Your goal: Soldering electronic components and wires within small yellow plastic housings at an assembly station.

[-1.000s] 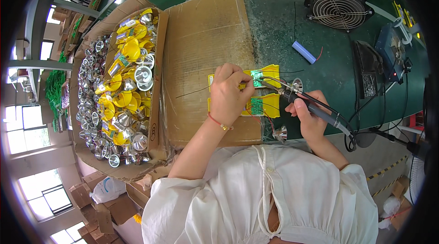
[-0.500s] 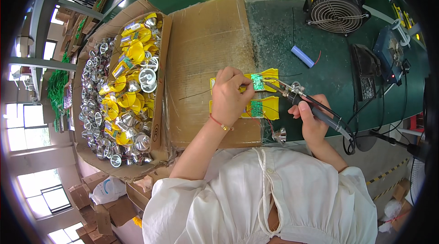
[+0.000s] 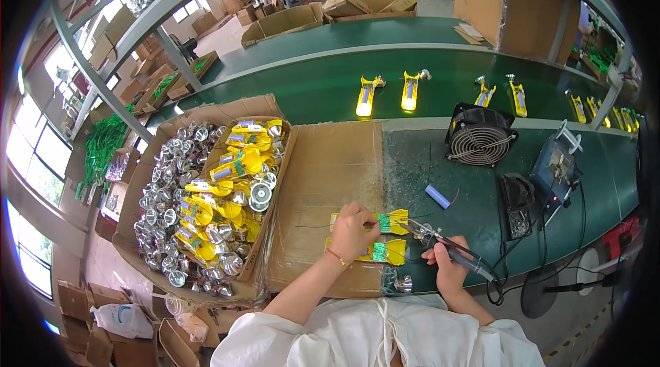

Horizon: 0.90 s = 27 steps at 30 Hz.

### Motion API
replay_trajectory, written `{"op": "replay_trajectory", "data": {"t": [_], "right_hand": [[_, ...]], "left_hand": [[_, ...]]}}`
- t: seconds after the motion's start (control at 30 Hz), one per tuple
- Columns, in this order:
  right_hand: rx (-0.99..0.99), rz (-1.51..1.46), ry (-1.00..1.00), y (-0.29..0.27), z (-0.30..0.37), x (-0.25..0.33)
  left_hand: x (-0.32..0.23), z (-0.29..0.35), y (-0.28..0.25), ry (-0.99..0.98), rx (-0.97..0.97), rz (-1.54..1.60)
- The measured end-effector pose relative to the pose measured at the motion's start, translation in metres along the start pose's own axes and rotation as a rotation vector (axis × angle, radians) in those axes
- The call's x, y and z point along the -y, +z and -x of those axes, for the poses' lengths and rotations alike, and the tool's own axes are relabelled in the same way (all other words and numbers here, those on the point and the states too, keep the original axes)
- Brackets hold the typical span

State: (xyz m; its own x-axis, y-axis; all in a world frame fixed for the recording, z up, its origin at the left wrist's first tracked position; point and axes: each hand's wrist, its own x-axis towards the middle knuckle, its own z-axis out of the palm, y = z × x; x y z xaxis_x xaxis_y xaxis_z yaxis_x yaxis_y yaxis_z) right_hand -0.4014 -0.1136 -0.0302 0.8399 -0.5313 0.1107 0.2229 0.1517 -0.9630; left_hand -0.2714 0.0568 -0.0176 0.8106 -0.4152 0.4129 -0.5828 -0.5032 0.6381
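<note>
My left hand (image 3: 352, 233) rests on the upper yellow plastic housing (image 3: 400, 221), its fingers pinched together. A thin dark wire (image 3: 313, 227) runs out leftward from under them; its held end is hidden. Beside the fingertips is a small green circuit board (image 3: 383, 223) in that housing. In my right hand (image 3: 447, 269) is a soldering iron (image 3: 469, 263) with a metal feed fitting, its tip pointing left at the board's right side. A second yellow housing (image 3: 396, 253) lies just nearer, with its own green board (image 3: 379, 252). By it sits a silver lamp reflector (image 3: 404, 284).
At left, a cardboard box (image 3: 280, 195) holds many reflectors and yellow lamp parts. A blue battery (image 3: 437, 196), a black fan (image 3: 481, 143), a black tray (image 3: 517, 207) and a blue soldering station (image 3: 551, 168) stand right. Beyond, lit yellow lamps (image 3: 410, 94) lie on a green belt.
The view has tilted upward, so the belt and the room beyond show more. Both hands keep about the same places at the upper housing, the iron still at its board.
</note>
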Motion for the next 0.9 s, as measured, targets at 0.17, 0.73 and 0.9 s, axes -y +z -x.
{"op": "replay_trajectory", "data": {"t": [0.17, 0.73, 0.9], "right_hand": [[-0.013, -0.022, -0.037, -0.007, -0.001, 0.001], [-0.015, 0.009, -0.048, -0.005, -0.006, 0.006], [0.004, 0.016, -0.017, -0.005, 0.000, 0.007]], "left_hand": [[-0.024, 0.012, -0.021, 0.195, -0.101, -0.049], [0.022, 0.040, -0.077, -0.198, -0.052, -0.419], [0.000, 0.003, -0.061, 0.196, -0.168, -0.127]]}}
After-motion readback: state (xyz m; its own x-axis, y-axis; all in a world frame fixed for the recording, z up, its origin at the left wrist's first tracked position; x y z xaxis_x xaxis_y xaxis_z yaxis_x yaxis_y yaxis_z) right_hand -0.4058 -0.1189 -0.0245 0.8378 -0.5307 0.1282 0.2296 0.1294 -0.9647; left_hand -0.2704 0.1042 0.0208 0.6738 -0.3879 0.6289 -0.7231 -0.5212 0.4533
